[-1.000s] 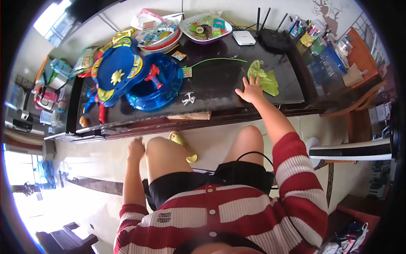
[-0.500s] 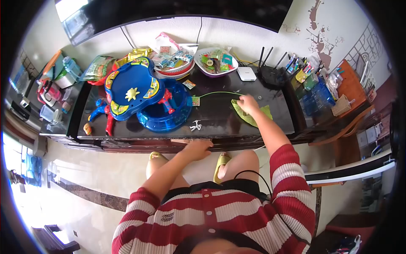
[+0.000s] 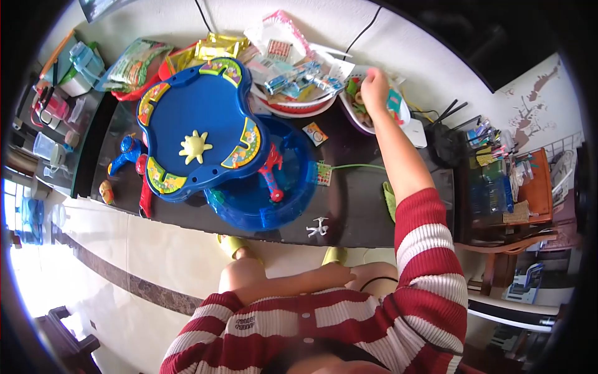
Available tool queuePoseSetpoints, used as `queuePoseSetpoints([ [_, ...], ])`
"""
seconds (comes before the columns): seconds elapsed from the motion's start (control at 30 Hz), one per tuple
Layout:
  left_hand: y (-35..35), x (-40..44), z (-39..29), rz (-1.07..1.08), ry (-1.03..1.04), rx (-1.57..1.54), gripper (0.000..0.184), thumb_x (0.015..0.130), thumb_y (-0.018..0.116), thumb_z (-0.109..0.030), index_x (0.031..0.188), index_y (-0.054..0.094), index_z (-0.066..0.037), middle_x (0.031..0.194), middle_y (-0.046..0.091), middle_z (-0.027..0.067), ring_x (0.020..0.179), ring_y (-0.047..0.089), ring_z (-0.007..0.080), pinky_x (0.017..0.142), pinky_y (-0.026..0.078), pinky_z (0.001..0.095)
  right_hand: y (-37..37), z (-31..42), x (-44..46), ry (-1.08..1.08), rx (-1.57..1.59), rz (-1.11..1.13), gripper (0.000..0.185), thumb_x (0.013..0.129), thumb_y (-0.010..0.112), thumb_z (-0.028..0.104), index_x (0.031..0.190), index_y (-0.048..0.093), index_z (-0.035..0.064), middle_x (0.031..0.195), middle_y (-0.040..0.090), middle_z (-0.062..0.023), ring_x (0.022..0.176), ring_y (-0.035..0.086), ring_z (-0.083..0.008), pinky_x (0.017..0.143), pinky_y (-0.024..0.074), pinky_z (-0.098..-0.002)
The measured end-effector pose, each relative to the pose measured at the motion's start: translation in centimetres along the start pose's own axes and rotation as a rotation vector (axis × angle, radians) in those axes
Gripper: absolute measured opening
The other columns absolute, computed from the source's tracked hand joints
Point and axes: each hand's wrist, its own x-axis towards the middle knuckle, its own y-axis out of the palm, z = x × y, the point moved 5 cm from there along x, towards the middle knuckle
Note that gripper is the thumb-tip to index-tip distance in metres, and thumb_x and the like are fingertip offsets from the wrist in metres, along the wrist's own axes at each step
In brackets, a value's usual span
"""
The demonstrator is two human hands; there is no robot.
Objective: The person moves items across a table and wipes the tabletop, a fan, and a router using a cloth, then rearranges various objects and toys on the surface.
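My right hand [image 3: 374, 92] is over the white basket [image 3: 372, 129] of small packets at the back of the cabinet. Its fingers are curled, and whatever they may hold is hidden. My left hand [image 3: 336, 276] rests low in front of my lap, away from the cabinet; its fingers are too indistinct to read. Beside my right forearm lies a green cloth [image 3: 389, 201], partly covered by the arm. A thin green cord [image 3: 358, 166] runs from a small patterned card [image 3: 324, 174] towards that arm.
A blue toy game board [image 3: 193, 118] sits on a clear blue round base [image 3: 268, 212]. A small white figure [image 3: 317, 227] lies near the front edge. Behind are a heaped red-and-white basket [image 3: 299, 109] and a black router [image 3: 445, 143]. A pen-filled organiser [image 3: 489, 181] stands right.
My right hand has left the green cloth and moved back to the white basket. My left hand has drawn in towards my lap. The view has turned and come closer to the toy.
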Motion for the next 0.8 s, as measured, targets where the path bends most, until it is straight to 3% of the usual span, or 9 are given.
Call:
queuePoseSetpoints([
  [0.03,-1.2,-0.3,0.1,0.019,-0.043,0.034,0.033,0.074,0.066,-0.019,0.103,0.057,-0.007,0.093,0.063,0.0148,0.087,0.065,0.0314,0.065,0.053,0.0418,-1.0,2.0,0.1,-0.074,0.027,-0.047,0.022,0.079,0.059,0.018,0.098,0.062,0.0058,0.095,0.064,-0.0162,0.094,0.058,-0.0335,0.079,0.0462,-0.0429],
  [0.13,-2.1,0.5,1.3,0.027,-0.117,0.111,0.032,0.074,0.067,-0.02,0.101,0.057,-0.005,0.089,0.062,0.0147,0.085,0.064,0.0322,0.067,0.053,0.0419,-1.3,9.7,-1.3,-0.35,-0.059,0.259,0.04,0.076,0.066,0.031,0.109,0.059,0.0097,0.094,0.065,-0.0121,0.095,0.058,-0.0301,0.08,0.0456,-0.0425],
  [0.2,-2.0,1.0,1.1,0.021,-0.115,0.102,0.031,0.074,0.067,-0.02,0.099,0.057,-0.005,0.088,0.062,0.0149,0.084,0.064,0.0327,0.068,0.052,0.0427,0.4,12.1,-2.4,-0.454,-0.333,0.485,0.057,0.071,0.071,0.041,0.118,0.056,0.0125,0.096,0.066,-0.0099,0.098,0.058,-0.0272,0.08,0.0451,-0.0424],
  [0.23,-2.4,1.2,0.9,0.012,-0.098,0.081,0.03,0.074,0.067,-0.02,0.099,0.057,-0.005,0.088,0.062,0.0151,0.084,0.064,0.0329,0.068,0.052,0.0432,1.3,12.1,-2.5,-0.379,-0.393,0.628,0.059,0.073,0.07,0.038,0.123,0.052,0.0114,0.097,0.066,-0.0122,0.096,0.06,-0.0291,0.08,0.0462,-0.0422],
  [0.37,-2.8,1.5,0.5,-0.006,-0.07,0.045,0.029,0.075,0.066,-0.019,0.099,0.058,-0.005,0.087,0.063,0.015,0.083,0.065,0.0329,0.07,0.052,0.0445,-1.7,11.8,-1.2,-0.37,-0.048,0.365,0.056,0.078,0.068,0.028,0.125,0.049,0.0045,0.098,0.065,-0.0172,0.091,0.062,-0.0331,0.08,0.0481,-0.042],
  [0.43,-2.7,1.2,0.5,0.005,-0.068,0.04,0.031,0.076,0.066,-0.021,0.101,0.057,-0.005,0.087,0.063,0.0148,0.083,0.065,0.0325,0.07,0.052,0.0438,-6.0,10.1,-2.5,-0.207,0.126,0.341,0.058,0.08,0.067,0.024,0.13,0.045,0.0026,0.114,0.059,-0.022,0.104,0.059,-0.0322,0.089,0.046,-0.0387],
  [0.53,-3.3,0.6,0.5,0.029,-0.098,0.048,0.033,0.076,0.066,-0.023,0.103,0.057,-0.006,0.087,0.064,0.0146,0.083,0.065,0.0316,0.07,0.052,0.043,-11.6,6.4,-9.6,-0.012,0.245,0.556,0.063,0.081,0.067,0.016,0.134,0.037,0.0011,0.125,0.053,-0.0204,0.114,0.055,-0.0291,0.095,0.0427,-0.0359],
  [0.73,-2.3,0.5,0.0,0.013,-0.119,0.049,0.031,0.076,0.067,-0.025,0.1,0.059,-0.007,0.088,0.064,0.013,0.083,0.064,0.0307,0.07,0.051,0.0423,-13.5,0.1,-23.8,0.213,0.0,0.736,0.055,0.077,0.07,0.019,0.122,0.045,0.0012,0.11,0.057,-0.0204,0.101,0.057,-0.0358,0.088,0.0449,-0.0404],
  [0.8,-1.3,0.4,-0.2,-0.027,-0.103,0.05,0.03,0.077,0.066,-0.024,0.101,0.059,-0.008,0.084,0.065,0.0122,0.081,0.065,0.0303,0.069,0.051,0.0426,-12.3,-1.1,-25.1,0.03,-0.07,0.666,0.055,0.076,0.071,0.021,0.121,0.046,0.0012,0.111,0.056,-0.0199,0.103,0.055,-0.036,0.088,0.0447,-0.04],
])
